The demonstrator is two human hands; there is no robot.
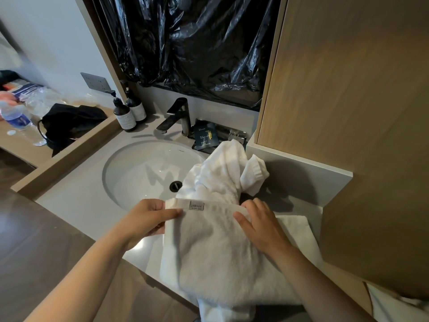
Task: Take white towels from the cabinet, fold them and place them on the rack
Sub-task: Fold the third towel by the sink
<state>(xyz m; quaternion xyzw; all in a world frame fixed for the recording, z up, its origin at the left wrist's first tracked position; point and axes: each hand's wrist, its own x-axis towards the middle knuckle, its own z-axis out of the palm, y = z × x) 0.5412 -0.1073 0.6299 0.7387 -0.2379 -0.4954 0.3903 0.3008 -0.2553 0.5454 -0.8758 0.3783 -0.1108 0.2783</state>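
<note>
A white towel lies folded over on the grey counter, right of the sink, its hem with a small grey label facing away from me. My left hand pinches the hem's left corner, thumb on top. My right hand rests flat on the towel's right side, fingers straight. A crumpled white towel lies behind, partly over the sink rim. Another folded white towel peeks out beneath at the right. The wooden cabinet stands at the right.
The round white sink with a black faucet is ahead on the left. Two dark pump bottles stand at the back. A dark amenity tray sits behind the towels. Black plastic covers the mirror. A black bag and water bottles lie on the left ledge.
</note>
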